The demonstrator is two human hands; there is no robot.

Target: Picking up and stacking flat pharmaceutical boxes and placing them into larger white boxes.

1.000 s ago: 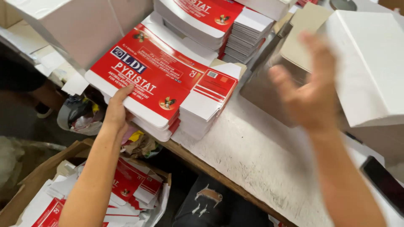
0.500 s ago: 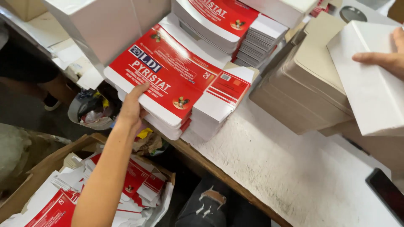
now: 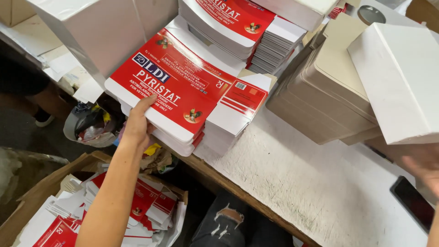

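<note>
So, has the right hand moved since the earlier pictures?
Yes. The right hand has dropped from beside the plain white box to below it, near the dark phone on the table.

Two hands: left hand [image 3: 137, 126] at near left, right hand [image 3: 425, 167] at near right edge. Three stacks of red-and-white flat cartons on the bench [image 3: 320, 196]: near stack [image 3: 183, 91], far stack [image 3: 238, 18], small side stack [image 3: 238, 110]. One pile of plain beige sheets [image 3: 329, 91]. One white board [image 3: 402, 77]. One black phone [image 3: 411, 201]. One cardboard box [image 3: 27, 196] on the floor.
</note>
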